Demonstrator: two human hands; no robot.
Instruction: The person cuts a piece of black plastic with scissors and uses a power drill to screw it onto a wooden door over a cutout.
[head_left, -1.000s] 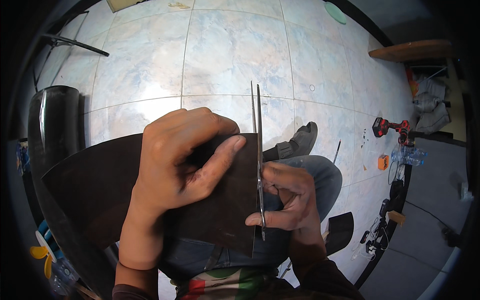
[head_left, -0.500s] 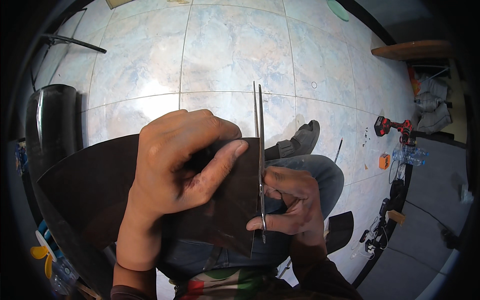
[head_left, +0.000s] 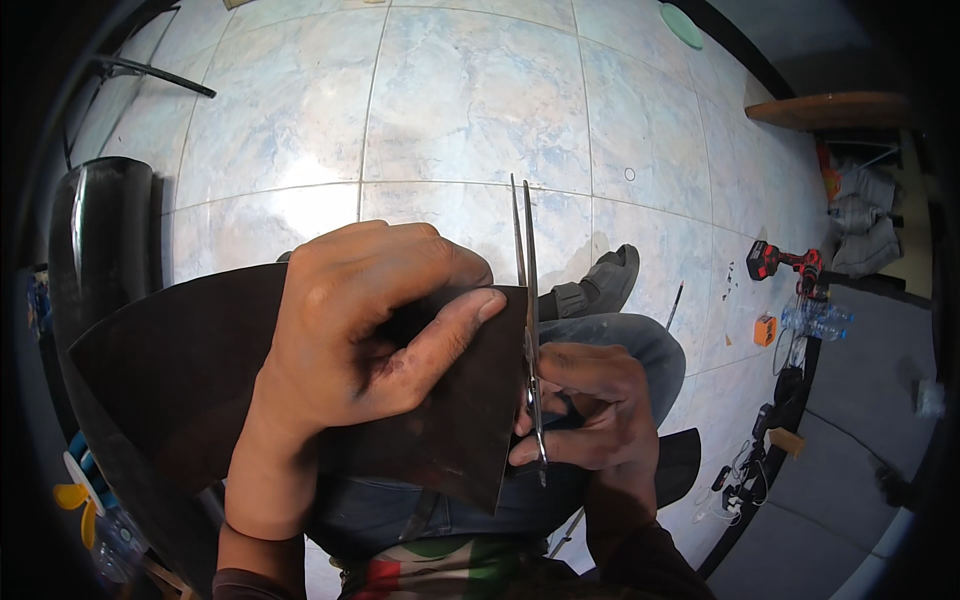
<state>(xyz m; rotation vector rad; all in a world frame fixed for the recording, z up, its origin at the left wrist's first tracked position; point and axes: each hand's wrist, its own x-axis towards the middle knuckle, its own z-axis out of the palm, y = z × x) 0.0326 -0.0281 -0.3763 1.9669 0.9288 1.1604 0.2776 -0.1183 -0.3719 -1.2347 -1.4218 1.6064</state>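
Observation:
My left hand (head_left: 365,320) is closed on a large, dark brown, leather-like sheet (head_left: 440,440) over my lap. Its thumb presses on top near the far right corner, while the curled fingers are partly hidden. Along the sheet's right edge, my right hand (head_left: 590,405) grips a long pair of metal scissors (head_left: 533,330), seen almost edge-on. Both slim blades point away from me and reach past the sheet's far corner, with a narrow gap between their tips. Whether the sheet lies between the blades is hard to see.
Beyond my knees lies a pale tiled floor (head_left: 480,90). A dark padded cylinder (head_left: 105,235) stands at the left. On the right are a red and black cordless drill (head_left: 785,262), an orange box (head_left: 765,330), plastic bottles (head_left: 820,320) and cables with plugs (head_left: 740,490).
Both hands, the sheet's right edge and the scissors have shifted slightly right. The blade tips sit a little nearer to me. My right fingers have moved slightly around the handles.

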